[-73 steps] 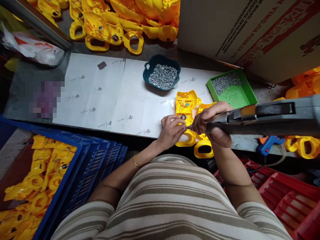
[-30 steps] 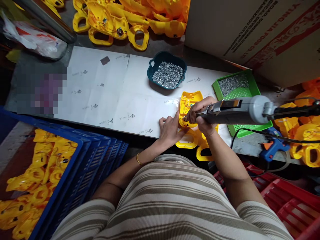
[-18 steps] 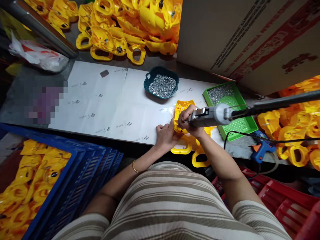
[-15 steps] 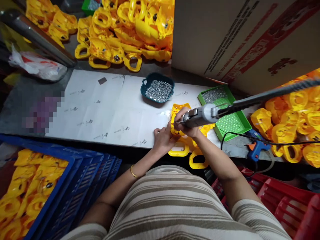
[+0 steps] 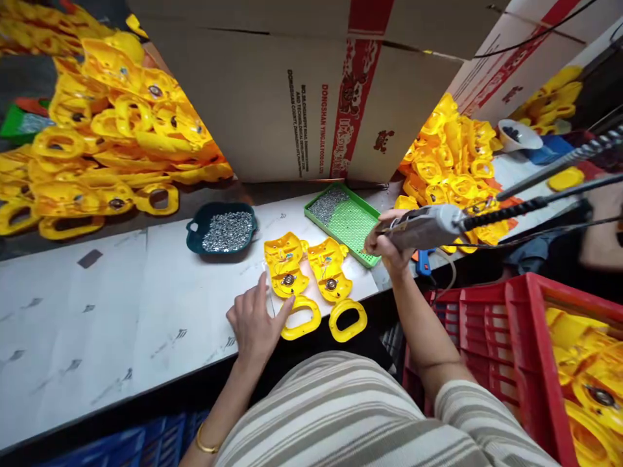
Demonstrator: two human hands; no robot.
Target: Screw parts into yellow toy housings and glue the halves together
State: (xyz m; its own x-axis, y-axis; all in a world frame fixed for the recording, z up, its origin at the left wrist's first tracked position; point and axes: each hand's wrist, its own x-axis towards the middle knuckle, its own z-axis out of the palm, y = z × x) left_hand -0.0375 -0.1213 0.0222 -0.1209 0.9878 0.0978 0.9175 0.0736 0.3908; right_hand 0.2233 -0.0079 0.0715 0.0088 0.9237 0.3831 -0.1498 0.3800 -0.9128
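Two yellow plastic shells with loop handles lie side by side at the table's front edge: a left shell and a right shell, hollow side up, each with a round metal part inside. My left hand is beside the left shell, fingers spread, thumb close to its handle; whether it touches cannot be told. My right hand is wrapped round a grey electric screwdriver that hangs on a coiled cord. It is over the right end of a green tray with small screws in one corner. The screwdriver's tip is hard to see.
A dark green basin of small metal parts stands left of the shells. Piles of yellow shells flank a large cardboard box. A blue glue gun lies at right, above a red crate. Blue crates stand below left.
The view has turned right. My right hand has lifted the screwdriver off the shells and moved it right, over the tray. My left hand has drawn away from the shell and opened.
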